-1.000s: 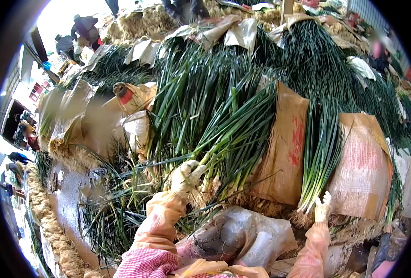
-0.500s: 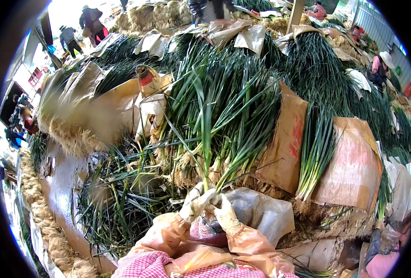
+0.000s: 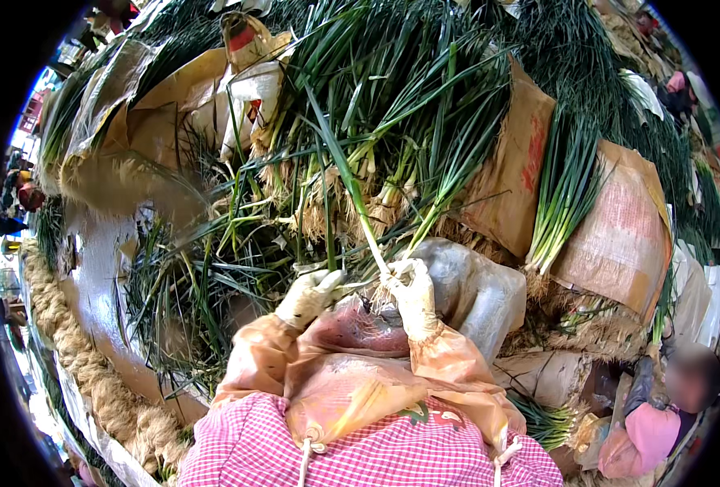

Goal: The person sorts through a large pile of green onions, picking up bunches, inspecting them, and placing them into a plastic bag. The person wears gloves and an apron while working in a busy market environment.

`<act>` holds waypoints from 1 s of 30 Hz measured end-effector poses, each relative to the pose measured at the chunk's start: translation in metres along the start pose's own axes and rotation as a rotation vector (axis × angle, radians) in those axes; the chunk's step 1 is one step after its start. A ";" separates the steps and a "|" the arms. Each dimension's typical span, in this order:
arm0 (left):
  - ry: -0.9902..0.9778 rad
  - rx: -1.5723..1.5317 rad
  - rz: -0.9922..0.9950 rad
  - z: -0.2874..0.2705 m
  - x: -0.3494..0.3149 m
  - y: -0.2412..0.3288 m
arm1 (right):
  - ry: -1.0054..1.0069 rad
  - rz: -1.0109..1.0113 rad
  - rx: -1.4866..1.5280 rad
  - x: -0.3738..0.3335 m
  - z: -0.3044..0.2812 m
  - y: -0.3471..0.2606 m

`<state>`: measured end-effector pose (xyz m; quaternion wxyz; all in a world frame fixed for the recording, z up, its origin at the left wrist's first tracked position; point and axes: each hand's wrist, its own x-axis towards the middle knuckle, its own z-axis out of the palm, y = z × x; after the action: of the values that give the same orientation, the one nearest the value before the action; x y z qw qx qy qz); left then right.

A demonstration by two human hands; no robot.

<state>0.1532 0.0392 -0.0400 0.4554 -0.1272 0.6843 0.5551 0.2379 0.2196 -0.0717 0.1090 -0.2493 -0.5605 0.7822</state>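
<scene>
My right hand [image 3: 415,299], in a pale, soiled glove, is closed round the white root ends of a few green onions [image 3: 368,229]. Their long green tops fan up and away from me. To its left, my gloved left hand [image 3: 307,299] is closed with its fingertips on a green onion leaf [image 3: 331,253] that stands up from them. A thin pale strip lies between the two hands. Just beyond them is a big heap of green onions [image 3: 384,105], roots toward me. Below my hands is a dark reddish plastic-covered lap [image 3: 352,331].
Loose leaves and trimmings [image 3: 205,325] pile up at the left. Brown sacking [image 3: 506,162] and a whitish sack [image 3: 616,227] flank a smaller onion bundle [image 3: 555,219]. Grey plastic [image 3: 473,292] bulges beside my right hand. A person in pink [image 3: 648,434] sits at the lower right.
My hands were together at the onions' root ends; now the left has drawn away to the left. The onions have split wider apart in the right hand. The view has tilted downward.
</scene>
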 end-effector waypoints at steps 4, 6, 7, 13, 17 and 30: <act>0.407 0.968 0.422 -0.042 0.020 -0.017 | -0.047 0.002 -0.045 0.005 0.003 0.012; 0.284 0.622 0.586 -0.002 0.008 0.034 | -0.048 -0.003 -0.094 0.007 0.001 0.014; 0.059 0.297 0.581 0.012 0.017 0.032 | -0.100 -0.048 -0.185 0.005 0.001 0.009; -0.662 -0.110 0.339 0.046 0.040 0.043 | -0.198 0.428 0.470 0.000 -0.022 -0.006; -0.280 0.265 0.468 0.065 0.049 0.026 | -0.365 0.484 0.502 0.007 -0.018 -0.009; -0.365 0.316 0.951 0.068 0.001 0.026 | -0.197 0.485 0.457 0.007 -0.026 0.013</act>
<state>0.1675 0.1079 -0.0214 0.2787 0.3659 0.6513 0.6036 0.2464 0.2403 -0.0919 -0.0816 -0.2676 -0.3031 0.9110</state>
